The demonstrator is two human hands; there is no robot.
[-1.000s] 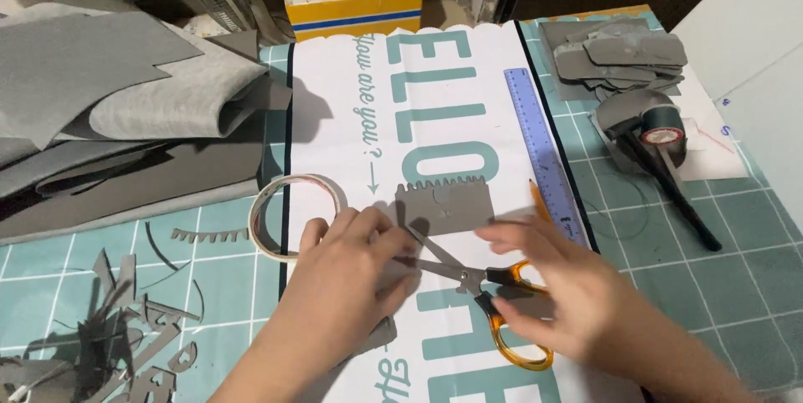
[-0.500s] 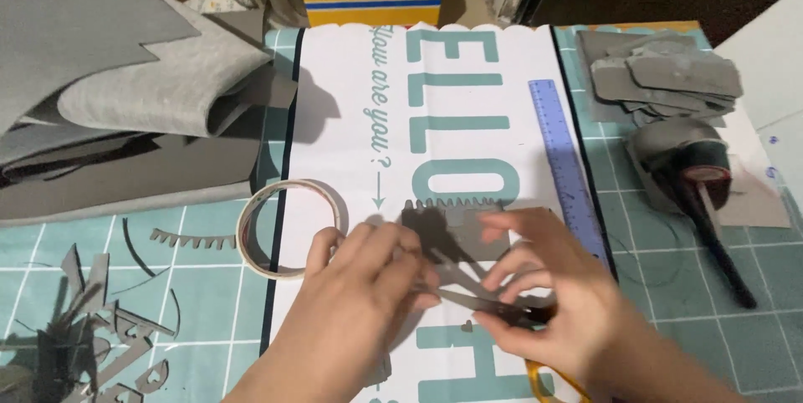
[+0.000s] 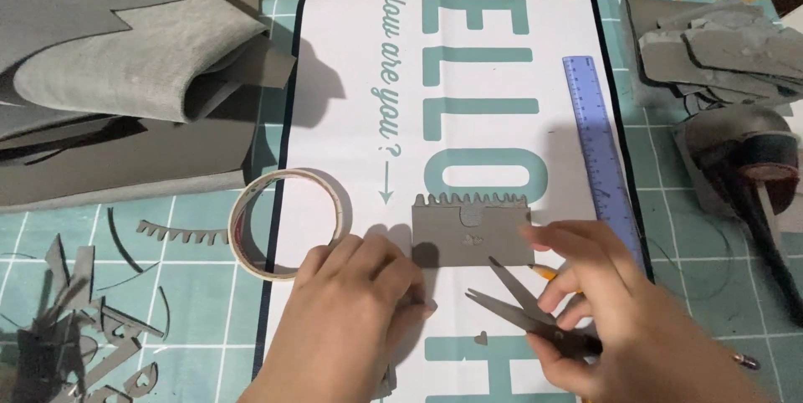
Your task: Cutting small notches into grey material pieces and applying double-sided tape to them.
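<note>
Bright, even light from above; soft shadows fall up and left of the tape ring point(image 3: 288, 223) and the hands. Focus is sharp and glare-free, dimmer toward the bench's far right corner.

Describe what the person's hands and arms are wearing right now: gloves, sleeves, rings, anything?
Both the left hand and the right hand are bare: no gloves, and no rings or watch show. The wrists and the short lengths of forearm in view are uncovered too, with no sleeve or cuff. Fingernails look short and unpainted.
</note>
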